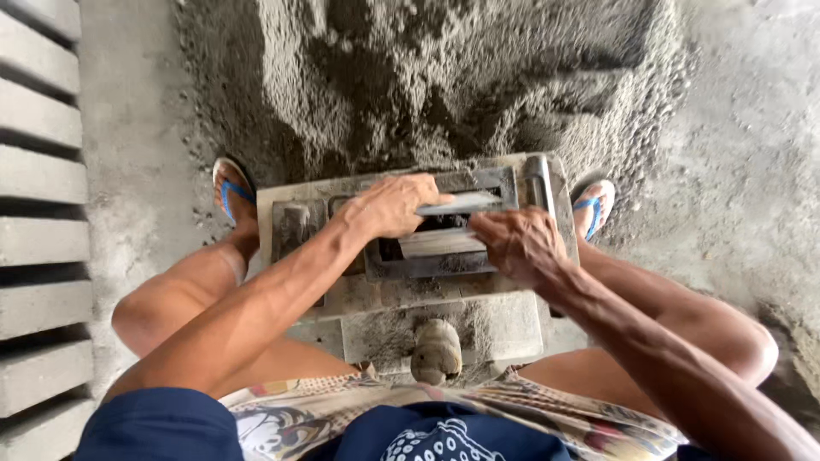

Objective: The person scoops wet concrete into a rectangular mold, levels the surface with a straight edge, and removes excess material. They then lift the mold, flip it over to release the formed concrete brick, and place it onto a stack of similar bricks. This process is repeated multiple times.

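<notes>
A grey metal block mould [427, 265], caked with cement, sits on the ground between my knees. My left hand [395, 205] reaches over its top and grips a flat pale metal plate [465, 203] lying across the mould's opening. My right hand [521, 246] closes on a second flat plate [431, 243] just below the first, at the mould's right side. Dark mix shows inside the opening between the plates. A metal bar handle [540, 183] stands at the mould's far right end.
A large heap of grey cement-sand mix [427, 77] lies just beyond the mould. Rows of cast grey blocks [38, 213] line the left edge. My feet in blue sandals [232, 192] flank the mould. A rounded lump [436, 352] rests on the mould's near ledge.
</notes>
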